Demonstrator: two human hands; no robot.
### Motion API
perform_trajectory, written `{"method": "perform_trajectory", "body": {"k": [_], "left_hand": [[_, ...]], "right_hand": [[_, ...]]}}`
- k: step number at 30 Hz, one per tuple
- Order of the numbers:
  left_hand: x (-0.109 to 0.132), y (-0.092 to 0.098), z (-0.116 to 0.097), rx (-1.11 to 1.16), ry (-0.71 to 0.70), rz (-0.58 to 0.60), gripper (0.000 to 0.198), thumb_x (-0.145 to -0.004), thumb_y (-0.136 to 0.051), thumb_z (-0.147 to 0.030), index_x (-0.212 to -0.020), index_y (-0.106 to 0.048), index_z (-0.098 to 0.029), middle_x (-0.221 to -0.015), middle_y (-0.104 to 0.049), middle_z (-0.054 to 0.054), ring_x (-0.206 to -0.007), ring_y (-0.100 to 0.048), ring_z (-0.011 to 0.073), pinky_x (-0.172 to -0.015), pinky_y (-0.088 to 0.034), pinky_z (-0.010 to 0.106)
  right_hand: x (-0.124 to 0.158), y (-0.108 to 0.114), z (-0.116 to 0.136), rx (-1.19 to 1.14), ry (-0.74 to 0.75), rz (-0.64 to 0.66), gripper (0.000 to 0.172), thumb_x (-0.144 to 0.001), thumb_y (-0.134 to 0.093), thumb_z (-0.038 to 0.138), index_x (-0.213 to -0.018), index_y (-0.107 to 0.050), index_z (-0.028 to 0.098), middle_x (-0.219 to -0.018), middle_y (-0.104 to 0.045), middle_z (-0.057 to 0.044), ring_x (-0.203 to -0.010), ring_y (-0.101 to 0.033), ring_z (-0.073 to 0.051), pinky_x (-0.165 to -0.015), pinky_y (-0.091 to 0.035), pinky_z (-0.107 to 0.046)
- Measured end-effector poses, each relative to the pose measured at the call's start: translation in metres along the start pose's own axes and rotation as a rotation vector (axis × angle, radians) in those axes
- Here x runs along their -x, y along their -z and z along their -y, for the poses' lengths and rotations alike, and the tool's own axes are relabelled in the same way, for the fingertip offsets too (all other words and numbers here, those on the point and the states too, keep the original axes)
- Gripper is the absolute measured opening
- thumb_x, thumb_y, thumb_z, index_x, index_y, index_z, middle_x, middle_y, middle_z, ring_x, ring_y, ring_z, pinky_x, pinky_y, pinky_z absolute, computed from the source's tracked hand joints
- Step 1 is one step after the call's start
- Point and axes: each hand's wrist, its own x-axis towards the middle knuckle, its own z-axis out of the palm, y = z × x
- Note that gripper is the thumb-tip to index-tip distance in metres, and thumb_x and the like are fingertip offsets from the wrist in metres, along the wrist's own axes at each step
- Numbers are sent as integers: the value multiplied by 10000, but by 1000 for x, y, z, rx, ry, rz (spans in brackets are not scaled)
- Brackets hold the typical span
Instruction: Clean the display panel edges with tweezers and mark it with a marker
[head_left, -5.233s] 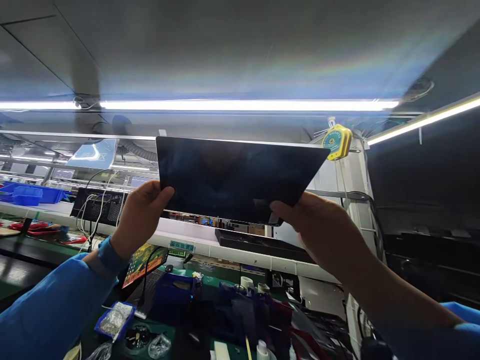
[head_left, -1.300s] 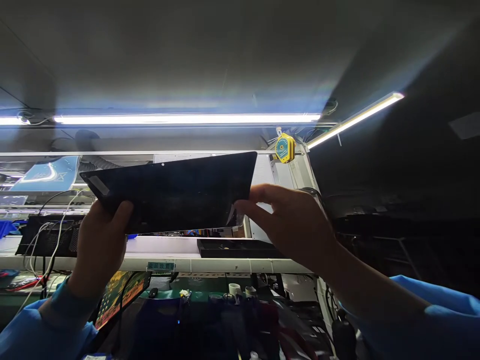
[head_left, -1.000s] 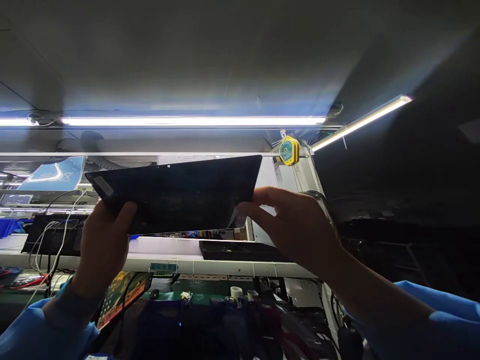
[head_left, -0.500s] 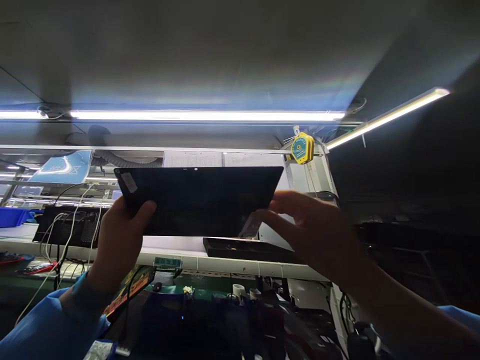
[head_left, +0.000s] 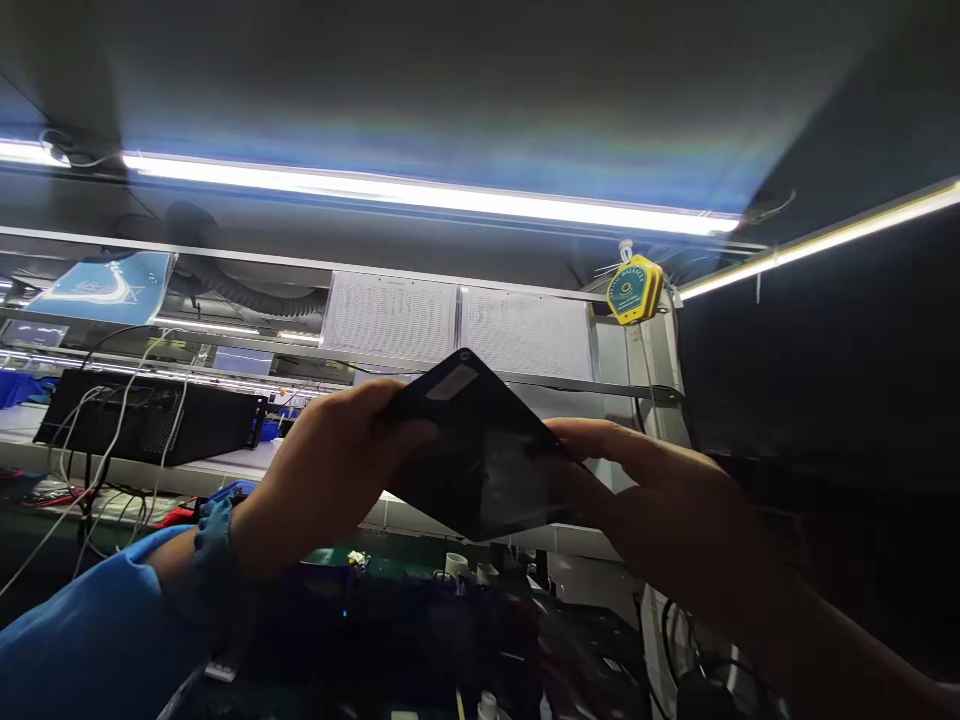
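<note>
Both my hands hold up a thin, black, glossy tablet [head_left: 457, 470], turned so that one corner points upward. A small pale label [head_left: 452, 382] sits near that top corner, beside a little round spot. My left hand [head_left: 337, 460] is closed on its left side, thumb lying across the dark face. On the other side, my right hand [head_left: 645, 480] grips the upper right edge between thumb and fingers. The right thumb is dim against the dark surface. A greyish reflection shows on the lower right part of the face.
Behind hang printed sheets [head_left: 390, 315] on a rack. A yellow spring balancer [head_left: 634, 290] hangs at the right, under a light tube [head_left: 450, 195]. A black equipment box [head_left: 150, 420] with white cables stands on the left shelf. Below is a dark, cluttered bench with white rolls [head_left: 456, 565].
The tablet has turned from lying level and wide to standing corner-up. My left hand has moved right, nearer my right hand. The view has shifted, baring the printed sheets.
</note>
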Motion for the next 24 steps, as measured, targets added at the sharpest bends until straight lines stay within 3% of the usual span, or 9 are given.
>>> {"method": "perform_trajectory", "body": {"k": [4,12,16,20,24], "left_hand": [[-11,4,-7,-43,-50,11,231,-870,-623,-428,-879,-679,-204,-717,-672,-39,-636,-592,126,-559,-405,222],[-17,13,-14,-88,-46,0,233,-862,-632,-434,-867,-671,-204,-670,-616,-45,-596,-532,110,-528,-381,206],[-10,7,-14,42,18,115,265,-896,-594,-442,-823,-645,-192,-671,-606,-38,-600,-521,110,-526,-388,204],[32,-19,7,387,266,391,286,-971,-492,-421,-967,-680,-206,-895,-702,-3,-822,-636,156,-724,-504,231],[121,-55,39,705,621,636,353,-990,-470,-428,-1202,-673,-233,-1131,-707,29,-1037,-644,197,-930,-508,288]], "right_hand": [[-2,-3,0,-40,-44,7,180,-846,-652,424,-890,-777,302,-723,-752,30,-524,-637,-154,-505,-510,-261],[-6,1,1,-19,-19,-16,174,-836,-663,419,-911,-775,309,-740,-755,39,-531,-647,-145,-552,-544,-252],[0,4,3,-48,-36,-12,203,-844,-631,416,-938,-766,298,-769,-768,23,-592,-691,-177,-521,-547,-247],[47,-6,-11,-86,-167,197,267,-872,-597,468,-971,-761,282,-800,-777,-6,-645,-723,-205,-562,-590,-259],[130,-23,-33,-150,-446,585,353,-857,-625,542,-1000,-767,252,-936,-785,-60,-799,-752,-239,-643,-622,-260]]}}
